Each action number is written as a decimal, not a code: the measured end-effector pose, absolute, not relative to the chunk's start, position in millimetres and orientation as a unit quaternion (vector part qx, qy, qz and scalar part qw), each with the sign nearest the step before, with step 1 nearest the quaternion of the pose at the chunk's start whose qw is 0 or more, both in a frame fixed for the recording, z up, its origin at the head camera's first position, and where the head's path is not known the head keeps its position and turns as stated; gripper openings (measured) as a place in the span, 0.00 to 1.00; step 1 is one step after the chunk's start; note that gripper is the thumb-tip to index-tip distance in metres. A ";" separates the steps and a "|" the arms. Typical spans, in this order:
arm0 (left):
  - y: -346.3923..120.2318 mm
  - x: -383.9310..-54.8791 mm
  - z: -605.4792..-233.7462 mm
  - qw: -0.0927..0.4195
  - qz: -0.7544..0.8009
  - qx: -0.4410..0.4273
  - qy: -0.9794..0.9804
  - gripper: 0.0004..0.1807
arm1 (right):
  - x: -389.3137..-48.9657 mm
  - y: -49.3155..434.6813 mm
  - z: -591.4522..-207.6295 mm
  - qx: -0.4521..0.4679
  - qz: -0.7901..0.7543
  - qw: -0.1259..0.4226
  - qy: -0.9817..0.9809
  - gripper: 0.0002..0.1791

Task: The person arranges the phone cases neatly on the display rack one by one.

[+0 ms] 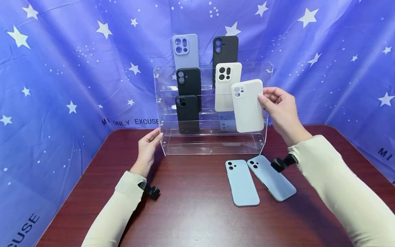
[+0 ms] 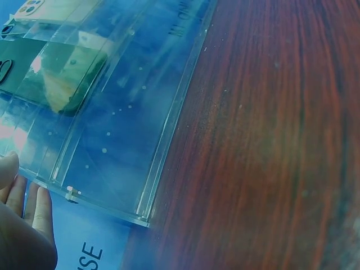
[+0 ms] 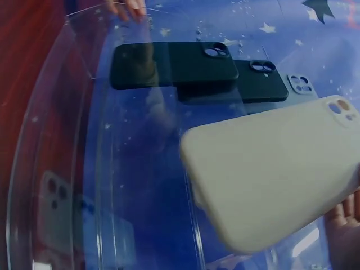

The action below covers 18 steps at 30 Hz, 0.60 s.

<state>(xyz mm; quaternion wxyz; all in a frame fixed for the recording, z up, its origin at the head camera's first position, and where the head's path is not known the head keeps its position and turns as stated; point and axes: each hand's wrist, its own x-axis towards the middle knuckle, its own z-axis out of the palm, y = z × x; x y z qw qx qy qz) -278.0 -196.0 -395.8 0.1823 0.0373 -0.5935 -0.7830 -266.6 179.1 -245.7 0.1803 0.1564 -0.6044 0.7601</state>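
My right hand (image 1: pixel 282 106) pinches a white phone case (image 1: pixel 248 109) by its right edge. The case is slightly tilted in front of the right side of a clear acrylic display stand (image 1: pixel 213 150); in the right wrist view the white case (image 3: pixel 270 169) fills the lower right. At the stand's left side panel, my left hand (image 1: pixel 146 151) holds the edge between thumb and fingers. In the left wrist view only part of that left hand (image 2: pixel 25 225) shows. Another white case (image 1: pixel 227 92) stands just behind the held one, partly covered.
Standing on the tiers are black cases (image 1: pixel 189 80), (image 1: pixel 188 113), a lavender case (image 1: pixel 186 56) and a dark grey case (image 1: pixel 229 56). Two light blue cases (image 1: pixel 243 185), (image 1: pixel 273 180) lie on the reddish-brown table (image 1: pixel 185 212) before the stand. A starry blue cloth (image 1: pixel 92 68) hangs behind.
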 end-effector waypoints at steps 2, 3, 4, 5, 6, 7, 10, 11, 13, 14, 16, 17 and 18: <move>-196.4 -277.6 -394.6 0.182 -0.783 0.038 -0.594 0.22 | -275.6 172.2 -244.1 0.161 0.785 0.182 -0.570 0.08; -196.6 -277.3 -394.0 0.182 -0.782 0.039 -0.595 0.22 | -280.4 168.8 -243.8 0.161 0.795 0.184 -0.555 0.08; -196.1 -277.3 -393.8 0.181 -0.783 0.039 -0.594 0.22 | -284.7 166.2 -243.8 0.159 0.802 0.187 -0.545 0.09; -195.8 -277.3 -393.7 0.181 -0.784 0.039 -0.593 0.22 | -289.1 163.5 -244.1 0.156 0.809 0.189 -0.535 0.09; -195.6 -277.3 -393.7 0.181 -0.784 0.039 -0.592 0.22 | -293.3 161.0 -244.8 0.154 0.814 0.191 -0.527 0.09; -195.3 -277.5 -393.6 0.182 -0.785 0.039 -0.591 0.21 | -297.4 158.6 -245.7 0.151 0.817 0.192 -0.522 0.09; -195.3 -278.0 -393.9 0.184 -0.785 0.034 -0.591 0.21 | -308.9 151.2 -249.9 0.143 0.818 0.208 -0.517 0.10; -195.4 -278.1 -394.1 0.184 -0.785 0.033 -0.591 0.22 | -312.3 148.9 -251.7 0.142 0.820 0.212 -0.513 0.10; -195.7 -278.3 -394.5 0.185 -0.785 0.031 -0.591 0.21 | -318.6 144.3 -255.6 0.139 0.818 0.222 -0.512 0.11; -195.9 -278.4 -394.7 0.186 -0.785 0.031 -0.590 0.22 | -321.3 141.8 -257.6 0.137 0.816 0.229 -0.513 0.11; -196.2 -278.4 -395.0 0.187 -0.785 0.032 -0.590 0.22 | -326.0 137.2 -261.9 0.131 0.816 0.232 -0.512 0.11; -196.2 -278.3 -395.0 0.187 -0.784 0.032 -0.591 0.21 | -327.9 134.9 -264.1 0.128 0.813 0.234 -0.518 0.11; -196.2 -278.2 -395.1 0.186 -0.784 0.032 -0.592 0.22 | -329.4 132.8 -266.4 0.123 0.809 0.236 -0.524 0.11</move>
